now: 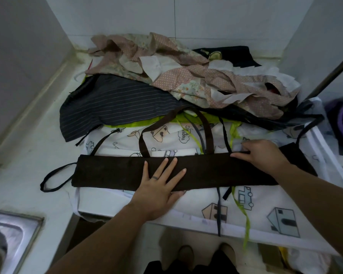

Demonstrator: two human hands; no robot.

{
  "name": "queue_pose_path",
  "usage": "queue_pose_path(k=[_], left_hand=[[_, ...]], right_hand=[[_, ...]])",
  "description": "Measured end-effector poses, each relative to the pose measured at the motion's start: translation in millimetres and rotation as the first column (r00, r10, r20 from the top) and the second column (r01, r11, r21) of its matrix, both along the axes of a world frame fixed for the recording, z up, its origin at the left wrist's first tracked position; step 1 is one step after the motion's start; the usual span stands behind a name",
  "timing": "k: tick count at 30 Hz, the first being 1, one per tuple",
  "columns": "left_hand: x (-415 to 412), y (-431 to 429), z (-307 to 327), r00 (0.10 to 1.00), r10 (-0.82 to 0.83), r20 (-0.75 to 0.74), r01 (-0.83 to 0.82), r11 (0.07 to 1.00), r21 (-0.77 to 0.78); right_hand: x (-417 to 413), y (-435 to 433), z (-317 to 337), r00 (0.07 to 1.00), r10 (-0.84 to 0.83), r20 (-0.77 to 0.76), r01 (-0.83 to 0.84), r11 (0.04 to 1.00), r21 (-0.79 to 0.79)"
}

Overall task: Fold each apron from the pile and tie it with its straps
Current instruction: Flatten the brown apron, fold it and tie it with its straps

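Folded apron (111, 173) on a spread cloth (265, 196), apron pile (166, 80) behind it, sink (8, 238) at the near left.

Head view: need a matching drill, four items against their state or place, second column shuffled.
Column one:
1. brown apron
2. pinstriped apron
3. pink dotted apron
4. left hand

Column two:
A. crumpled on top, at the back
B. pressed flat on dark cloth, fingers straight
C. folded into one long narrow strip, straps trailing
D. spread out at the back left, partly under another apron

Pairs: 1-C, 2-D, 3-A, 4-B
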State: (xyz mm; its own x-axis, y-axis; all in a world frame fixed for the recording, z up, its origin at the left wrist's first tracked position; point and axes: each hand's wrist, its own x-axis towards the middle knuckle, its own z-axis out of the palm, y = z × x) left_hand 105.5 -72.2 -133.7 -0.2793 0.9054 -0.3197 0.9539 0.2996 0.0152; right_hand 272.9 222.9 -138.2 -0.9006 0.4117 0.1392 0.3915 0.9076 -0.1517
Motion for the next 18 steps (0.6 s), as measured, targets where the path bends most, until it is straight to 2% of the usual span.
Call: queue_pose_path(k=[2, 4, 7, 12, 14, 16, 18], left_hand=[[0, 2, 1, 1.0, -0.001, -0.008, 0.001, 1.0, 0.008], [1, 1, -2, 1.0, -0.007, 0.012, 0.006, 0.999, 0.045], [1, 3, 5, 0.999, 0.016, 0.036, -0.016, 1.0, 0.002], [1, 4, 4, 0.999, 0.014, 0.036, -0.013, 1.0, -0.028], [3, 5, 6, 0.999, 0.019, 0.043, -0.017, 0.999, -0.03], [4, 5, 8, 0.999, 0.029, 0.045, -0.026, 0.998, -0.049], [5, 6, 9, 0.999, 0.029, 0.039, -0.027, 0.998, -0.05]], right_hand=[[7, 4, -1, 0.999, 0.002, -0.05, 0.004, 0.991, 0.131], [16, 10, -2, 0.996, -0.061, -0.06, 0.072, 0.979, 0.19], [21, 16, -6, 0.979, -0.159, -0.128, 0.174, 0.978, 0.118], [18, 18, -4, 0.956, -0.234, -0.176, 0.227, 0.972, -0.059], [19, 5, 4, 0.943, -0.253, -0.215, 0.249, 0.967, -0.048], [14, -29, 15, 0.954, -0.109, -0.28, 0.115, 0.993, 0.005], [7, -76, 27, 0.941, 0.168, -0.292, -0.179, 0.984, -0.012]])
